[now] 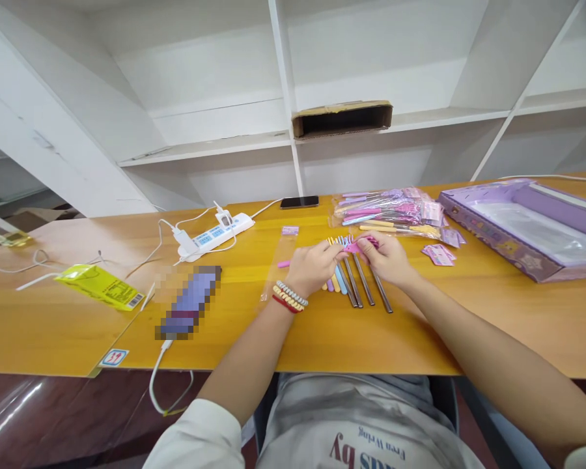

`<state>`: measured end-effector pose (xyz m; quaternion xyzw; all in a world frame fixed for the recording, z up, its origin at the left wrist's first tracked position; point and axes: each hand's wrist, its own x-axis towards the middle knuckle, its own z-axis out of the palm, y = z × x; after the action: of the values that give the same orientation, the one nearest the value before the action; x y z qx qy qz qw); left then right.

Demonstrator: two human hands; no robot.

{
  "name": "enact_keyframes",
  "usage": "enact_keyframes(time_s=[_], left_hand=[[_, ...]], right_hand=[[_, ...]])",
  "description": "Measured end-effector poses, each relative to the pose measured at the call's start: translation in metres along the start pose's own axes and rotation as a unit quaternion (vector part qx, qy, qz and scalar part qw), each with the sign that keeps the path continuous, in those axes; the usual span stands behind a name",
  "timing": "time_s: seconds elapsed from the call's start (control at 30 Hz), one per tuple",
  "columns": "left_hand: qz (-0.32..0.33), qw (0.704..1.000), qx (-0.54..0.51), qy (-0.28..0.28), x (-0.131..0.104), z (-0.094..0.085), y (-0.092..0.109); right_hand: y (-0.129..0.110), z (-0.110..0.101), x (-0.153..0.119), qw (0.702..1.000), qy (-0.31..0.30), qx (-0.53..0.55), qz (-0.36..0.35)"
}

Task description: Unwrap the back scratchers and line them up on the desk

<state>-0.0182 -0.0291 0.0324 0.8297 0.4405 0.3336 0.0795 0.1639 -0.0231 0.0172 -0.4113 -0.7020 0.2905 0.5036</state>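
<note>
My left hand (315, 266) and my right hand (383, 255) meet over the table, fingers closed on a pink back scratcher (352, 247), whose head shows between them. A pink handle end (284, 264) sticks out left of my left hand; its link to that head is hidden. Beneath and between my hands lie several metal rods (362, 280) and yellow, blue and purple handles (339, 279), side by side, with claw-like coloured heads at the far ends. A clear plastic bag (279, 251) with a pink label lies flat beside my left hand.
Bagged back scratchers (381, 208) are piled behind my hands, near loose pink cards (438, 255). A purple display box (512, 247) stands at right. To the left are a power strip (217, 238), charging phone (190, 303) and yellow carton (100, 285); another phone (299, 202) lies by the shelf.
</note>
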Motion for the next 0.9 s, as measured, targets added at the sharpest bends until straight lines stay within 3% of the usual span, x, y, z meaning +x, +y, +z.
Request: enact_keyframes(time_s=[0.13,0.23,0.4,0.53,0.7,0.8,0.9], left_hand=[[0.030,0.997,-0.035,0.056,0.010,-0.011,-0.014],[0.016,0.995,-0.058,0.081,0.015,-0.021,-0.034],[0.015,0.996,0.019,0.080,0.019,-0.046,-0.068],[0.034,0.994,0.065,0.076,0.022,-0.066,-0.093],[0.028,0.995,0.049,0.088,0.015,-0.079,-0.129],[-0.025,0.988,0.082,0.125,0.002,-0.085,-0.151],[-0.132,0.958,0.156,0.200,-0.011,-0.092,-0.161]], right_hand=[[0.002,-0.026,0.012,0.998,0.056,-0.002,-0.012],[0.009,-0.056,0.019,0.993,0.115,0.023,-0.006],[0.020,-0.103,0.024,0.967,0.242,0.081,0.003],[0.028,-0.139,0.024,0.945,0.305,0.117,0.005],[0.038,-0.180,0.015,0.916,0.371,0.153,0.002],[0.049,-0.199,0.005,0.850,0.493,0.187,0.018],[0.062,-0.212,-0.001,0.786,0.592,0.178,0.031]])
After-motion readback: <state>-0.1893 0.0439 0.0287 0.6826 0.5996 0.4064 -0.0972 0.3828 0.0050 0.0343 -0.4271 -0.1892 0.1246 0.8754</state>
